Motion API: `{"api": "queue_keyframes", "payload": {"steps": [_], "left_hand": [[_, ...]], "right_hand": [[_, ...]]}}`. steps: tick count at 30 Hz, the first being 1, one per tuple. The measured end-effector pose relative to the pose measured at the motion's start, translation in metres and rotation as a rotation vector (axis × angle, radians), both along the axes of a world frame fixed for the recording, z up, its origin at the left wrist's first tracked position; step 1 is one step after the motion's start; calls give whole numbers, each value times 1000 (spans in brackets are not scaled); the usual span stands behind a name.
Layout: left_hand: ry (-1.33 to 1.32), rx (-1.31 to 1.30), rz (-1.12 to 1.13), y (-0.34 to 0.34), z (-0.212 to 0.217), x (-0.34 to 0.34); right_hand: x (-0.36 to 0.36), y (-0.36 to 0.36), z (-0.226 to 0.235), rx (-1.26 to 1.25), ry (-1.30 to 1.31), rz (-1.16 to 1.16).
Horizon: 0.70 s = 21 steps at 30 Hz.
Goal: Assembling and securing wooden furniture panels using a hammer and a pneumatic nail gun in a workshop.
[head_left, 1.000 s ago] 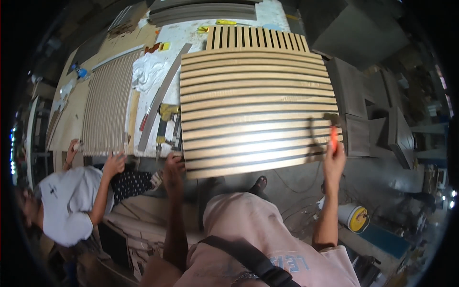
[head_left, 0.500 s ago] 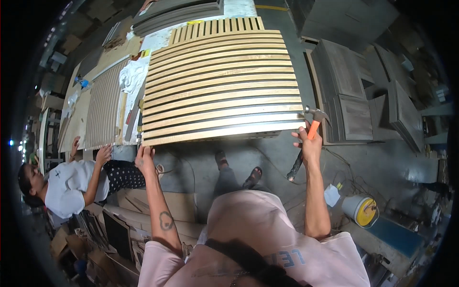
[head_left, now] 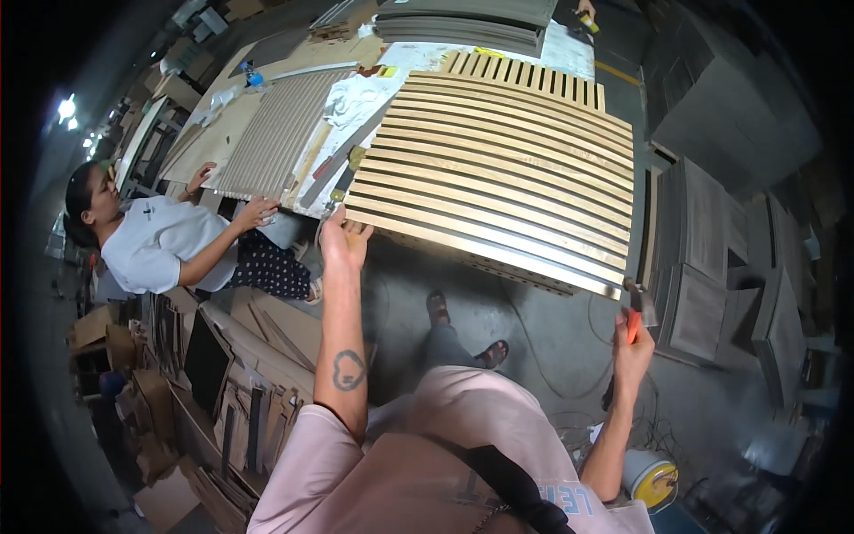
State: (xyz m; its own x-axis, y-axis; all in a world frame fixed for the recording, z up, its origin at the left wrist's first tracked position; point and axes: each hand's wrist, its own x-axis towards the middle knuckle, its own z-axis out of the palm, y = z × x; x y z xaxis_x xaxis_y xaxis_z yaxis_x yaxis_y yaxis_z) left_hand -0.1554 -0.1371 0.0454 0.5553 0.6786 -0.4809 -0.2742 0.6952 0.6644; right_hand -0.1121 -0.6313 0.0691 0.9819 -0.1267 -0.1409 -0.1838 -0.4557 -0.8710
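Note:
A pale slatted wood panel (head_left: 498, 173), its strips split by dark gaps, rests on the worktable and juts over its near edge. At its near left corner, my left hand (head_left: 344, 242) grips the edge, thumb up and fingers curled along the front. My right hand (head_left: 632, 354) is closed round a claw hammer (head_left: 633, 325) with an orange neck and a dark handle that hangs below the hand. The hammer's metal head is right beside the panel's near right corner; whether it touches cannot be made out.
Another slatted panel (head_left: 534, 80) lies behind. Left of it are a white cloth (head_left: 351, 102) and a grey ribbed panel (head_left: 280, 133), where a co-worker (head_left: 169, 240) has both hands. Grey boards (head_left: 703, 231) are stacked at right; a white bucket (head_left: 649, 481) and cables are on the floor.
The view has turned, so the scene is shifted right and tilted. My right hand's fingers have come off the panel's edge and now wrap the hammer. My left hand stays at its corner.

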Motion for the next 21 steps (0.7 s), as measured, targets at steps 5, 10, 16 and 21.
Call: {"api": "queue_keyframes", "payload": {"steps": [5,10,16,21], "left_hand": [[368,1524,-235,-91,-3,13],[-124,2099,-953,-236,-18,64],[-341,2195,-1103,-299,-8,111],[-265,2204,-1043,-274,-10,97]], "right_hand": [[4,14,-1,110,-54,38],[3,-4,-2,345,-97,-249],[-22,-27,-10,116,-101,-280],[-20,-37,-13,-159,-424,148]]}}
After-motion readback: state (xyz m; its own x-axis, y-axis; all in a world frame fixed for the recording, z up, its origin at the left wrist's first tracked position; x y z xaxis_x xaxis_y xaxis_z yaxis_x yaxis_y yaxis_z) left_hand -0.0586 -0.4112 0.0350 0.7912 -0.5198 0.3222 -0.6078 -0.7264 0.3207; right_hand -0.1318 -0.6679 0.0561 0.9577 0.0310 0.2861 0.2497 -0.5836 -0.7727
